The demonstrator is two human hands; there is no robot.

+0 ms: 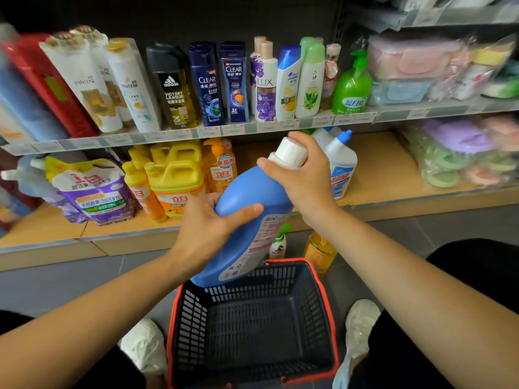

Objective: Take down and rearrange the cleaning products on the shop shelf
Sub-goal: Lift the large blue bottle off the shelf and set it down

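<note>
One blue bottle (252, 197), tilted over one basket (311, 318); left hand (205, 228) grips body, right hand (303, 178) grips neck.

Bare shelf board (376, 164) right of toilet cleaner (341, 169)

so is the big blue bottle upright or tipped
Tipped: the blue bottle leans with its white cap up-right and its base down-left above the basket rim, left hand gripping the body, right hand around the neck.

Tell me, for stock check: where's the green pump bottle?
Head view: the green pump bottle stands on the upper shelf, right of centre, beside wrapped cloths.
</note>
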